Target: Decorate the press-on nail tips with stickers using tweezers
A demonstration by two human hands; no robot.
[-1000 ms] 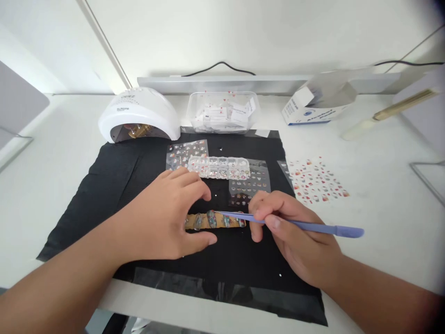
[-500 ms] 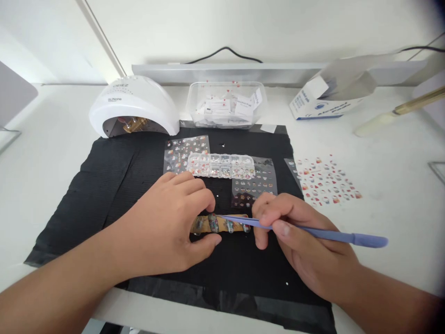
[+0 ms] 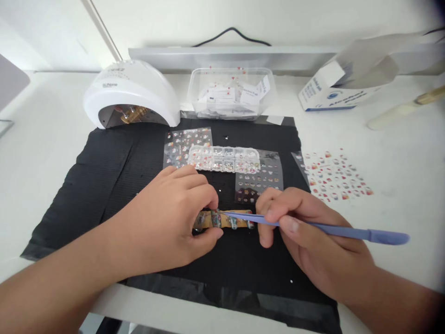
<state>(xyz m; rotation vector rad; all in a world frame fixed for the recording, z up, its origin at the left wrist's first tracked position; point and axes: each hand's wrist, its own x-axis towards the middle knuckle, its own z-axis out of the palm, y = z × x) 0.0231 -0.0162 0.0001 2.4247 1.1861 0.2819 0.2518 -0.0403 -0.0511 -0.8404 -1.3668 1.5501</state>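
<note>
Wooden stick (image 3: 222, 219) carrying a row of decorated nail tips, lying flat near the middle of the black mat (image 3: 104, 171). The left hand (image 3: 170, 218) pinches the stick's left end between thumb and curled fingers, pressing it to the mat. The right hand (image 3: 313, 236) grips a lilac pen-like tool (image 3: 333, 230) — fingers closed around its shaft — with the tip resting over the nail tips beside the left fingers. On the mat behind the stick: a clear bead box (image 3: 224, 158) and sticker sheets (image 3: 186, 144). Beyond the mat's far edge — a white nail lamp (image 3: 130, 93) and a plastic tub (image 3: 231, 93); off its right edge, another sticker sheet (image 3: 335, 175).
</note>
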